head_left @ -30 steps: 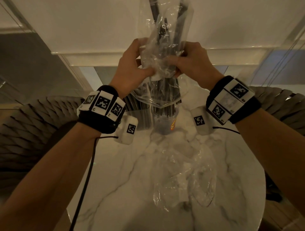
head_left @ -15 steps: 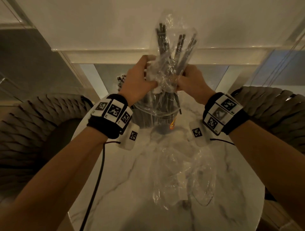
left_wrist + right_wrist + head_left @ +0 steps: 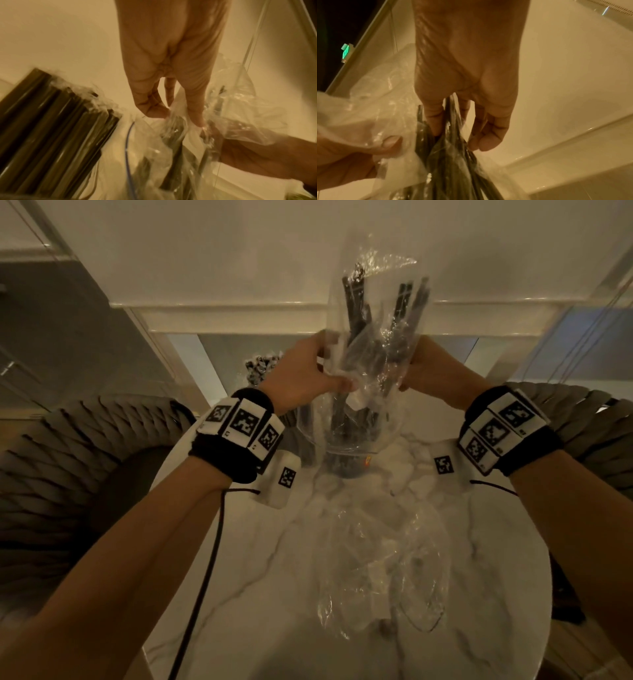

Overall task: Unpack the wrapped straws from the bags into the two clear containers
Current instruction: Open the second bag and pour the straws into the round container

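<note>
Both hands hold a clear plastic bag (image 3: 373, 344) up over the far side of the table, with dark wrapped straws (image 3: 356, 313) inside it. My left hand (image 3: 332, 364) pinches the bag's left side between thumb and fingers. My right hand (image 3: 411, 364) pinches its right side. The bag's lower end hangs over a clear container (image 3: 349, 465) that holds dark straws. In the left wrist view my left hand (image 3: 180, 117) grips crumpled film beside a second straw-filled container (image 3: 51, 128). In the right wrist view my right hand (image 3: 453, 138) grips film and straws (image 3: 450, 169).
Empty crumpled clear bags (image 3: 383, 570) lie in the middle of the round marble table (image 3: 260, 594). Woven chairs stand at the left (image 3: 68, 474) and at the right (image 3: 589, 422). A black cable (image 3: 209, 570) hangs from my left wrist.
Both hands have come down with the bag towards the container. The straws stand lower in the bag than a second ago.
</note>
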`<state>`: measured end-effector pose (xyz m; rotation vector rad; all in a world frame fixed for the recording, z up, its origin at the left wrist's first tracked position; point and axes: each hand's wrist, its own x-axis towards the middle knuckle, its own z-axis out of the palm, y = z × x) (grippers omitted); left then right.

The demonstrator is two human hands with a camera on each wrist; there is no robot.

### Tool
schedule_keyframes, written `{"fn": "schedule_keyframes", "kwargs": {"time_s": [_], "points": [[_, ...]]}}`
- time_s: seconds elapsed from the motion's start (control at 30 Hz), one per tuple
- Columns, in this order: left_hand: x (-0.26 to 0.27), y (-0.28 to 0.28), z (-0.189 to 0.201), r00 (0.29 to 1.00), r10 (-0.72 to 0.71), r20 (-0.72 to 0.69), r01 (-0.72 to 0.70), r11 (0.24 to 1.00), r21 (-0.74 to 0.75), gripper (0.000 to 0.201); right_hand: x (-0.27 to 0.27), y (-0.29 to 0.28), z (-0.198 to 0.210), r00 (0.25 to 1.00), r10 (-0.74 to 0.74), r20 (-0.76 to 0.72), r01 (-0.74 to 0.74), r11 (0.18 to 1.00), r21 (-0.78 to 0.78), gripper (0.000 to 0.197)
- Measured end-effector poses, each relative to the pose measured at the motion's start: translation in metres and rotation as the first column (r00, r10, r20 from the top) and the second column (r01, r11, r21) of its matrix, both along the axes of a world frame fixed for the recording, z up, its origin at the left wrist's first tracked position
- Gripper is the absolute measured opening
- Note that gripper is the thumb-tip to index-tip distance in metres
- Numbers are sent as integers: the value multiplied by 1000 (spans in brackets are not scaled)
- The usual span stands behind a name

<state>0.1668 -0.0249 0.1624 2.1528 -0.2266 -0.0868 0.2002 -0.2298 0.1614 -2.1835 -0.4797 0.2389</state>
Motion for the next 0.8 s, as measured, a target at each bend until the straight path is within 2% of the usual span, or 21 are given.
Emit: {"fn": "schedule_keyframes", "kwargs": {"time_s": [0.1,0.2,0.3,0.43,0.53,0.63,0.7,0.73,0.8], "points": [[3,9,12,1000,1,8,0,1000,-26,73,-3,-6,-1,999,-2,-42,2,1000,16,25],[6,14,16,1000,13,26,-12,999,-40,54,-2,-14,-6,997,-8,-75,8,1000,-4,24],[8,17,14,997,52,64,-54,998,28,31,-2,-19,-5,993,27,-116,-34,997,-63,15],[5,15,16,996,20,90,-32,992,125,30,-6,-21,6,981,84,-177,-96,994,-57,7],[4,17,18,989,50,141,-72,985,154,24,-5,-21,8,980,97,-174,-116,988,-104,2],[3,20,22,986,77,147,-101,982,163,18,-6,-23,12,980,108,-168,-126,987,-104,8],[1,22,25,995,45,94,-60,985,163,24,-6,-25,16,981,114,-156,-119,993,-26,14],[0,22,26,998,12,58,-21,988,156,35,-7,-25,17,983,111,-144,-108,994,31,16],[-7,16,29,996,-85,-31,88,986,144,70,-9,-21,18,992,89,-92,-79,991,109,18]]}}
